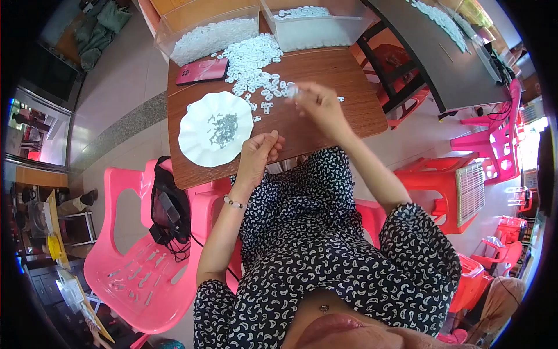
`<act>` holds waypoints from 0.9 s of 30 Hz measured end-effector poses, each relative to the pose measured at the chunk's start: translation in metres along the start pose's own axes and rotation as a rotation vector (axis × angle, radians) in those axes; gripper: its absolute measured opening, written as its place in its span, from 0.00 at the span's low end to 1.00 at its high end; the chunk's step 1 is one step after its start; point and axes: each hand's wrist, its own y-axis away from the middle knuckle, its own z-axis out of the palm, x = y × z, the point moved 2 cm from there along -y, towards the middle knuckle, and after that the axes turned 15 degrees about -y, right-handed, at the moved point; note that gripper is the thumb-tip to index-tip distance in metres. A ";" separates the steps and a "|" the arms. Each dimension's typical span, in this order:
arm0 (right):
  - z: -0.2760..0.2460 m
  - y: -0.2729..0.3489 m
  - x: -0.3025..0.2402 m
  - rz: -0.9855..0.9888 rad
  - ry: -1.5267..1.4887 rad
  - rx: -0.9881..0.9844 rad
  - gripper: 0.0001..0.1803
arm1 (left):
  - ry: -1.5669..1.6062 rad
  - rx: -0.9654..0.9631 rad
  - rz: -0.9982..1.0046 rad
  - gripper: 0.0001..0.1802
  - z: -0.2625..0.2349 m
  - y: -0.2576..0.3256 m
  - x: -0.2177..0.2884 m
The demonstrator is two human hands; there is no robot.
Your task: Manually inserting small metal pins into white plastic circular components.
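Note:
My right hand (321, 107) is raised over the table beside the spilled pile, its fingertips pinched on a small white plastic piece (292, 91) that is blurred. Near the table's front edge my left hand (261, 152) is closed, thumb against curled fingers; whatever it may hold is too small to make out. Left of that hand sits a white plate with a wavy rim (192, 125), bearing a heap of tiny dark grey metal bits (224, 129), perhaps screws. Many small oval white pieces (253, 58) with holes spread across the brown wooden table (360, 113).
Two clear plastic bins, one left (168, 43) and one right (317, 41), hold more white pieces at the back. A pink phone (202, 71) lies by the pile. A pink chair (133, 285) with a black bag (170, 209) stands left, red stools (430, 186) right.

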 end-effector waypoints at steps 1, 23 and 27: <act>0.000 0.001 0.000 0.001 0.004 -0.002 0.17 | -0.001 -0.007 0.019 0.17 0.002 0.000 -0.001; -0.025 -0.142 -0.003 -0.651 0.483 0.063 0.12 | -0.036 -0.033 0.083 0.17 -0.006 -0.001 -0.007; 0.012 -0.078 0.022 -0.334 0.479 -0.238 0.12 | -0.054 -0.035 0.081 0.17 -0.007 0.001 -0.006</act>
